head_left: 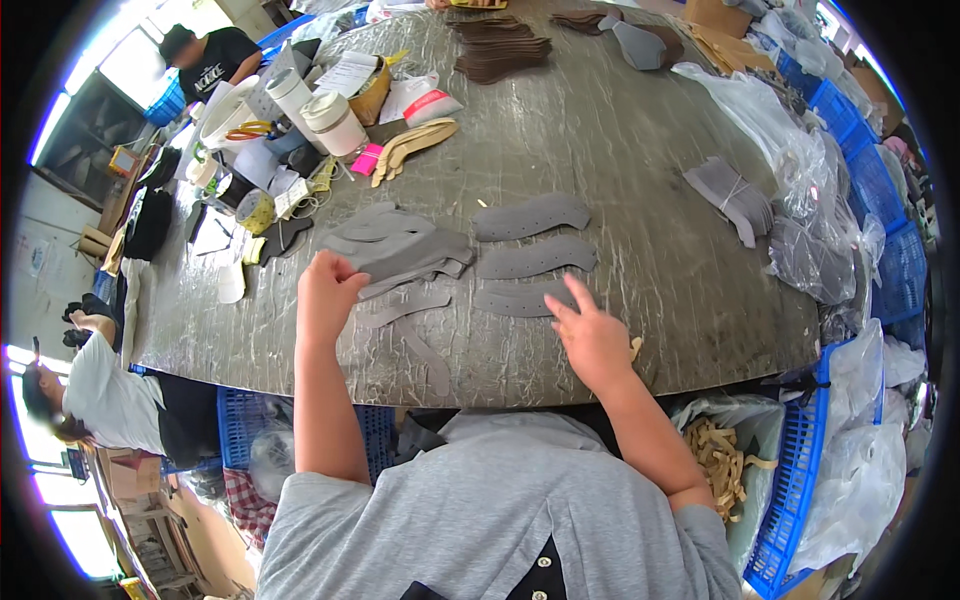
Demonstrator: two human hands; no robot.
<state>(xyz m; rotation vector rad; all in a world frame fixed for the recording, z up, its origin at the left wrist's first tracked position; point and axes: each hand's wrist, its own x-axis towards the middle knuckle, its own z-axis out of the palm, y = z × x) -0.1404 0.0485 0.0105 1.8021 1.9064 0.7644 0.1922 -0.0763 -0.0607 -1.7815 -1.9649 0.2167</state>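
My left hand (328, 290) is closed with its fingertips together, at the near left edge of a loose pile of grey cut pieces (395, 245); whether anything is pinched in it I cannot make out. My right hand (595, 340) has its fingers apart, with the fingertips at the right end of a curved grey piece with small holes (505, 299). Beyond that lie a middle curved grey piece (537, 258) and a far one (532, 216), in a column. Between my hands rest a short grey strip (405, 308) and a longer slanting one (426, 358).
Tubs, a white lidded container (335, 122), tape and beige pieces (412, 148) crowd the left of the table (660, 240). A tied grey bundle (735, 197) lies right, near plastic bags (810, 220). Brown stacks (498, 48) are far. Two other people are at left.
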